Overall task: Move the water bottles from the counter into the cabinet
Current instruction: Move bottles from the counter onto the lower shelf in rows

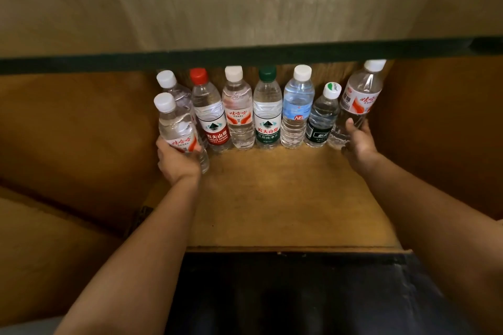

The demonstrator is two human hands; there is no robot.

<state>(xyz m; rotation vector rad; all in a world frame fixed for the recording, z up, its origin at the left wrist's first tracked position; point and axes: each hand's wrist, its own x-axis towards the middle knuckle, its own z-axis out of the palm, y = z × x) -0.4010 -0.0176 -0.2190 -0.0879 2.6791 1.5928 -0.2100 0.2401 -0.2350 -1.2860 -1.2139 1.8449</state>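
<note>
Head view, bottle count: eight water bottles stand in my cabinet [285, 198], seven in a row along the back wall at mid-frame and one in front at the left end.
White caps: five plain ones, plus a sixth white cap with a green mark.
Coloured caps: one red, one dark green.
My left hand [177, 163]: fingers curl round the lower body of the front-left bottle [177, 128], which stands just ahead of the back-left bottle [177, 92].
My right hand [359, 141]: thumb and fingers wrap the base of the far-right bottle [359, 98], which leans to the right, its cap up near the dark shelf edge [245, 58].
Red-and-white labels: my two held bottles and the third-from-left bottle [238, 111] carry red Chinese script with orange-red swooshes; I cannot read the characters surely.
Red-capped bottle [208, 111]: red label, mountain logo, "农夫山泉", Latin letters partly legible beneath.
Green-capped bottle [267, 111]: white and green label, "农夫山泉", "饮用纯净水".
Blue bottle [298, 109]: pale blue label, red oval reading "NB", ribbed lower body.
Short bottle [322, 119]: dark green label, writing too small to read.
Look of the bottles: clear plastic, clear water, all capped.
Lower frame: cabinet floor is bare tan wood in front of the row, with a dark floor [299, 294] below its front lip.
</note>
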